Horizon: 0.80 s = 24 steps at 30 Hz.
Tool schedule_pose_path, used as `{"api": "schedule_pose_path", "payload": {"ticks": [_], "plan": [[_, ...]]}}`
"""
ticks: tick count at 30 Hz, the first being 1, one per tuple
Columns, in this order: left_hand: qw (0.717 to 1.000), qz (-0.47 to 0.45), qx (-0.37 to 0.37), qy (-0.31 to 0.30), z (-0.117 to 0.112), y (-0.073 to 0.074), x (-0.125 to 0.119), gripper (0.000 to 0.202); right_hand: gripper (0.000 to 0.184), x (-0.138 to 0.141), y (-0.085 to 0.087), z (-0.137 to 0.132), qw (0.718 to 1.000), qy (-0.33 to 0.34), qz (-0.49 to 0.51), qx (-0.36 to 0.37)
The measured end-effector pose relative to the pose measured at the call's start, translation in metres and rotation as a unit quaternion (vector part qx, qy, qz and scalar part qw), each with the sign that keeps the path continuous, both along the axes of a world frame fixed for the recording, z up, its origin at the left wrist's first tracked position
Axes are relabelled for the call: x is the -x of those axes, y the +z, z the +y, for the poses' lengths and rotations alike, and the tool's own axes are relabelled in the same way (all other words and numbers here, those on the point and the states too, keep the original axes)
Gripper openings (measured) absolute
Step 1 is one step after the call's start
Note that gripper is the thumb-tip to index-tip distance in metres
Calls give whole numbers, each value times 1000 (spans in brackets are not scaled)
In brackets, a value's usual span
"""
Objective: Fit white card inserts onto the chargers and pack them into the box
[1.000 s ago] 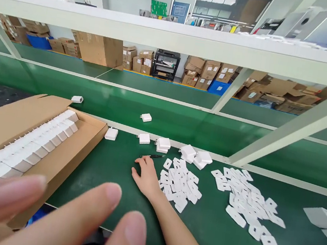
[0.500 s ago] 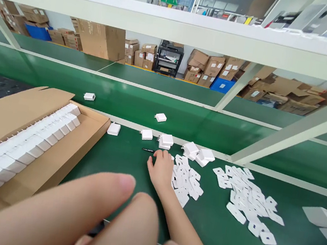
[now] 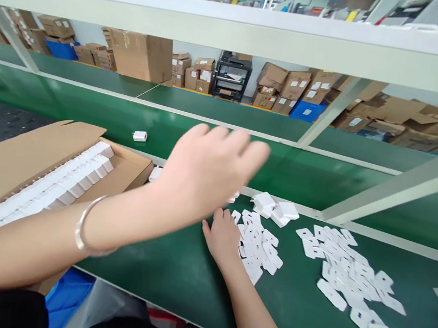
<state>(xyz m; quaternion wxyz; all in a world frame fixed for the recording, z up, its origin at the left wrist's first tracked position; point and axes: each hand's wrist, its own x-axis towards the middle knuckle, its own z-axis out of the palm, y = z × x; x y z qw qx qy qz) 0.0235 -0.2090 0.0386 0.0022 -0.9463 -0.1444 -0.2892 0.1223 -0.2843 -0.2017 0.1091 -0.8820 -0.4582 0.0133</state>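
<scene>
My left hand [image 3: 210, 168], wearing a bracelet at the wrist, is raised over the middle of the green table. Its fingers are curled in and slightly blurred. Whatever they may hold is hidden behind the hand. On the tabletop my right hand [image 3: 223, 237] rests with its thumb apart from its fingers. It lies at the left edge of a heap of flat white plastic plates [image 3: 257, 241], and nothing shows in its grasp. Beyond it, white chargers [image 3: 286, 211] sit by the metal rail. Another white charger [image 3: 140, 136] lies farther back, left of my raised hand.
At left stands an open cardboard box [image 3: 129, 172] holding rows of white chargers [image 3: 55, 183]. A second heap of white plates [image 3: 354, 277] spreads to the right. A slanted metal post [image 3: 400, 185] and an overhead shelf beam [image 3: 238, 32] frame the far side.
The left hand and forearm have swung up and forward over the table, covering some chargers and the pen. The right hand stays beside the plates. The view has shifted slightly.
</scene>
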Motion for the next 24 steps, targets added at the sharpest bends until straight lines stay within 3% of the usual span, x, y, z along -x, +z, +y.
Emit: {"api": "schedule_pose_path", "payload": {"ticks": [2,4,6,8,10,13,16,19,20,21,24], "plan": [[993,88,-31,74,45,-27,-28,24,29,-1,4,-1,1000,-17,3,18],[969,206,27,130,82,-67,-55,33,30,-2,6,-1,999,-21,18,35],[953,265,66,130,106,-105,-83,35,29,-4,6,1,999,-11,38,36],[941,306,88,120,121,-134,-112,35,25,-4,6,4,998,11,52,23],[936,320,91,119,132,-152,-140,36,22,-2,5,6,998,35,58,4],[934,306,78,165,157,-164,-168,41,20,-1,6,8,998,31,61,-9],[916,285,77,273,198,-170,-165,52,24,-1,7,7,998,-19,63,13],[876,269,110,386,245,-180,-132,70,30,-1,4,8,996,-39,70,31],[854,235,171,431,258,-184,-118,76,31,0,2,9,996,-36,73,33],[842,197,231,446,269,-188,-105,80,34,1,1,11,996,-27,78,36],[845,187,283,414,288,-197,-73,75,42,6,-1,15,995,28,89,33]]}}
